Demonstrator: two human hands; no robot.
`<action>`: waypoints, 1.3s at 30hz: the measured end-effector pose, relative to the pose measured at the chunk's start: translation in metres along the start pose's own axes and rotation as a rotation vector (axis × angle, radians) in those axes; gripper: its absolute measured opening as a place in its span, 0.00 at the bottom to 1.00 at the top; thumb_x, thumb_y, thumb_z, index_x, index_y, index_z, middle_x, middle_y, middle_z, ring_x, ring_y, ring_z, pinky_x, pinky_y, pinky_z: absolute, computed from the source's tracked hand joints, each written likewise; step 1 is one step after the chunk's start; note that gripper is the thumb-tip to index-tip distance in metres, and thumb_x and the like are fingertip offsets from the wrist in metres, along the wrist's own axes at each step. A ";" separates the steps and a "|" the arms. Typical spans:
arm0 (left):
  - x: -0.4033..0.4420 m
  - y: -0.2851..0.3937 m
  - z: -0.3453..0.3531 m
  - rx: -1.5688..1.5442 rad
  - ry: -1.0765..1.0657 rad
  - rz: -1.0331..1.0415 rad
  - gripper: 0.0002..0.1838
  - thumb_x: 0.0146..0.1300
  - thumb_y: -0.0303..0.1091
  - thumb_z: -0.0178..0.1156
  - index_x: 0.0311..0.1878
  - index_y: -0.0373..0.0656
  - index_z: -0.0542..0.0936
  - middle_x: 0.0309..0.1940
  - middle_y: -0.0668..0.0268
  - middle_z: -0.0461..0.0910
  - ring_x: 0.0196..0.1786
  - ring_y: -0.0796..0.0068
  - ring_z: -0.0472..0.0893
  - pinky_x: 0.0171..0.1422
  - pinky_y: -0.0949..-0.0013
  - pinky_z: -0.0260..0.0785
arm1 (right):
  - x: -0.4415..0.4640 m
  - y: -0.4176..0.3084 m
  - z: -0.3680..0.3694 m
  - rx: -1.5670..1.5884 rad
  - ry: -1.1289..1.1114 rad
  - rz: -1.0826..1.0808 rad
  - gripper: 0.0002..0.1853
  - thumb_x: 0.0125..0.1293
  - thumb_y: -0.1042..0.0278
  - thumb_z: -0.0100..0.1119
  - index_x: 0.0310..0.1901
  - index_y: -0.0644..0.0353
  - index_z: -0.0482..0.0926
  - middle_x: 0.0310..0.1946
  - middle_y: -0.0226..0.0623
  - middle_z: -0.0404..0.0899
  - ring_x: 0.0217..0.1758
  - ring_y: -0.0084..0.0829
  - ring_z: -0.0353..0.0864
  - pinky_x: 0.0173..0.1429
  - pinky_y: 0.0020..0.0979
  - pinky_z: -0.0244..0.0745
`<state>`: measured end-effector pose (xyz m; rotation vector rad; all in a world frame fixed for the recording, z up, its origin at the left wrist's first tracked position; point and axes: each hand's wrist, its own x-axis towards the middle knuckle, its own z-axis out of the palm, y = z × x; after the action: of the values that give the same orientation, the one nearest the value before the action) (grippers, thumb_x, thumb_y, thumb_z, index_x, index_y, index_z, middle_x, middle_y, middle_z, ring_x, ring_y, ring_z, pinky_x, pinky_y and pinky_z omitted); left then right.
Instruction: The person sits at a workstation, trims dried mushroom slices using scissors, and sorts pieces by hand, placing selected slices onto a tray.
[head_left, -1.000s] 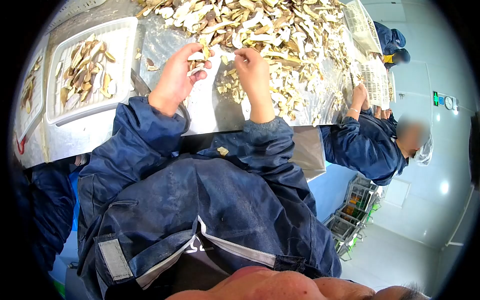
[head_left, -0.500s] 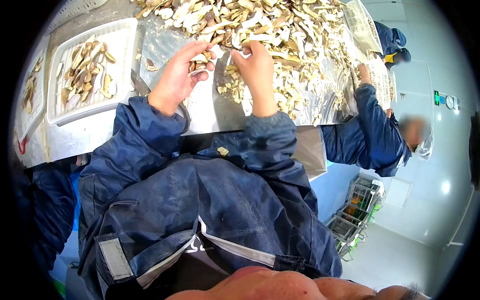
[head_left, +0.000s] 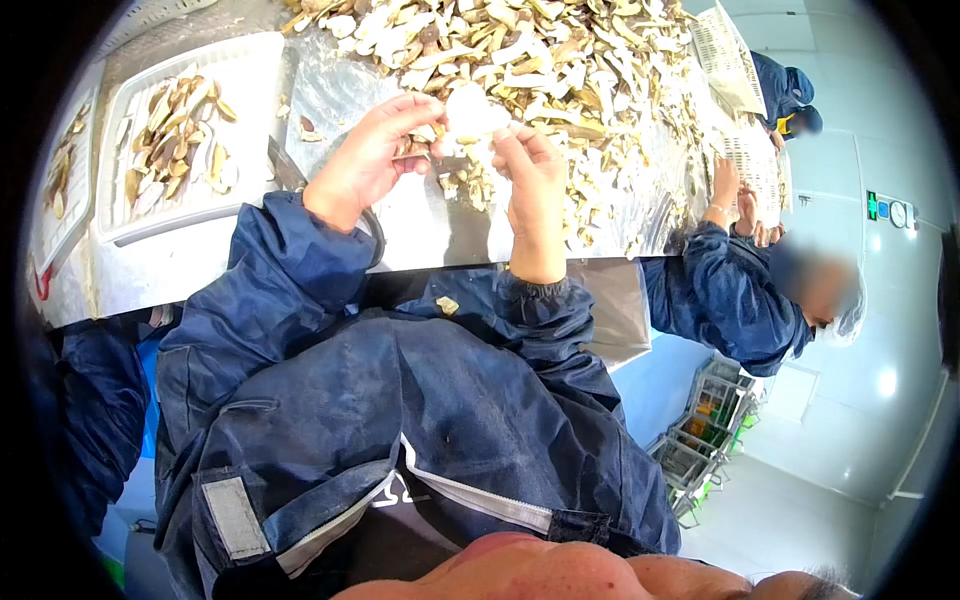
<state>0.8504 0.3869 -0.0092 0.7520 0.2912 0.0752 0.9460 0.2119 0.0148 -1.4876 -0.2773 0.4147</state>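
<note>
My left hand [head_left: 372, 158] is curled around a few brown-edged mushroom slices [head_left: 418, 142], partly hidden by its fingers. A large pale mushroom slice [head_left: 474, 112], washed out by glare, is between my two hands. At its right edge the thumb and fingers of my right hand [head_left: 532, 180] are pinched together on it. Just beyond both hands spreads a big heap of sliced mushrooms [head_left: 560, 70] on the metal table [head_left: 410, 235]. Small mushroom pieces lie beneath and between the hands.
To the left a white tray [head_left: 190, 226] holds mushroom slices, with another tray [head_left: 86, 215] beside it. A dark curved strip [head_left: 287, 165] lies near my left wrist. At right, a co-worker [head_left: 735, 290] reaches toward white baskets [head_left: 752, 160]. Another person [head_left: 785, 90] stands farther back.
My right hand has moved slightly toward me and now pinches a large pale slice. My left hand still holds its slices. The co-worker at right has leaned in, with both hands at the basket.
</note>
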 end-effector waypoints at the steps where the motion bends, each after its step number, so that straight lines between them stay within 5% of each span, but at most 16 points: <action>1: 0.000 0.000 0.001 0.013 -0.017 -0.020 0.09 0.72 0.42 0.58 0.44 0.47 0.79 0.39 0.71 0.80 0.34 0.82 0.79 0.28 0.79 0.67 | -0.002 -0.001 0.003 -0.055 0.003 -0.042 0.06 0.66 0.73 0.67 0.39 0.65 0.81 0.31 0.30 0.82 0.30 0.14 0.75 0.34 0.18 0.69; 4: -0.006 0.004 0.009 -0.003 0.004 -0.081 0.16 0.74 0.48 0.55 0.46 0.44 0.80 0.38 0.71 0.80 0.33 0.81 0.79 0.27 0.79 0.68 | -0.015 -0.008 0.019 -0.357 0.026 -0.230 0.06 0.62 0.75 0.70 0.36 0.64 0.82 0.31 0.29 0.83 0.31 0.17 0.76 0.34 0.21 0.70; 5: -0.006 0.004 0.011 -0.023 0.012 -0.106 0.18 0.74 0.49 0.54 0.47 0.43 0.80 0.38 0.71 0.80 0.32 0.81 0.79 0.27 0.79 0.69 | -0.020 -0.011 0.024 -0.599 0.023 -0.531 0.06 0.60 0.75 0.71 0.36 0.63 0.83 0.31 0.31 0.82 0.30 0.21 0.77 0.34 0.23 0.70; 7: -0.005 0.001 0.011 -0.041 0.014 -0.110 0.27 0.76 0.58 0.46 0.49 0.42 0.80 0.36 0.70 0.82 0.30 0.79 0.80 0.25 0.77 0.68 | -0.020 -0.013 0.028 -0.883 -0.054 -0.752 0.07 0.58 0.74 0.72 0.37 0.62 0.84 0.31 0.35 0.82 0.30 0.24 0.78 0.34 0.25 0.70; 10: -0.005 0.003 0.005 -0.022 -0.017 -0.118 0.33 0.75 0.64 0.40 0.51 0.42 0.80 0.36 0.70 0.82 0.29 0.78 0.80 0.23 0.76 0.65 | -0.021 -0.017 0.030 -0.853 -0.146 -0.842 0.06 0.59 0.72 0.72 0.36 0.62 0.84 0.29 0.37 0.82 0.29 0.29 0.79 0.34 0.28 0.71; 13: -0.007 0.007 0.007 -0.067 -0.059 -0.102 0.32 0.74 0.64 0.45 0.48 0.41 0.81 0.35 0.68 0.83 0.30 0.76 0.81 0.25 0.76 0.69 | -0.016 -0.023 0.025 -0.645 0.024 -0.535 0.05 0.59 0.72 0.71 0.35 0.62 0.84 0.26 0.38 0.81 0.27 0.35 0.79 0.34 0.33 0.73; 18: -0.001 0.000 0.000 -0.036 -0.058 -0.061 0.22 0.75 0.54 0.49 0.46 0.44 0.80 0.36 0.69 0.82 0.31 0.78 0.80 0.25 0.76 0.65 | 0.022 0.002 0.024 -1.003 0.060 -0.391 0.17 0.62 0.55 0.68 0.31 0.62 0.82 0.29 0.43 0.83 0.33 0.46 0.83 0.37 0.43 0.75; 22: 0.000 -0.001 -0.006 -0.139 0.024 0.037 0.13 0.74 0.44 0.53 0.44 0.45 0.79 0.38 0.67 0.82 0.33 0.78 0.78 0.29 0.77 0.66 | 0.028 0.015 0.040 -1.328 0.093 -0.332 0.22 0.58 0.50 0.70 0.37 0.65 0.79 0.33 0.47 0.83 0.37 0.47 0.85 0.39 0.44 0.76; 30: -0.001 0.003 0.000 -0.099 0.111 0.079 0.12 0.73 0.42 0.54 0.48 0.44 0.78 0.40 0.67 0.81 0.35 0.76 0.79 0.30 0.76 0.66 | 0.017 0.002 0.005 -0.920 0.059 -0.140 0.16 0.56 0.60 0.71 0.33 0.64 0.78 0.22 0.40 0.80 0.28 0.36 0.81 0.34 0.35 0.75; 35: -0.003 0.006 0.005 -0.103 0.015 -0.019 0.25 0.75 0.57 0.47 0.51 0.44 0.79 0.39 0.67 0.82 0.36 0.74 0.81 0.30 0.73 0.70 | 0.004 -0.026 0.026 -0.717 0.055 -0.333 0.12 0.56 0.68 0.71 0.34 0.65 0.79 0.26 0.39 0.82 0.27 0.29 0.79 0.33 0.30 0.74; 37: -0.003 0.008 0.006 -0.149 0.000 -0.028 0.32 0.74 0.63 0.42 0.53 0.43 0.80 0.39 0.67 0.82 0.36 0.74 0.81 0.29 0.72 0.71 | 0.000 -0.034 0.038 -0.536 -0.207 -0.304 0.14 0.56 0.66 0.75 0.34 0.65 0.79 0.26 0.37 0.81 0.27 0.25 0.78 0.33 0.27 0.73; 39: -0.002 0.007 0.002 -0.191 0.010 0.005 0.38 0.74 0.69 0.35 0.56 0.43 0.78 0.39 0.67 0.82 0.35 0.74 0.81 0.27 0.74 0.70 | 0.006 -0.036 0.042 -0.384 -0.193 -0.232 0.13 0.58 0.64 0.73 0.34 0.64 0.80 0.27 0.39 0.82 0.28 0.29 0.80 0.33 0.28 0.73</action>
<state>0.8495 0.3901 -0.0024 0.5631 0.2873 0.1104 0.9373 0.2512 0.0535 -1.7669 -0.7071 0.3294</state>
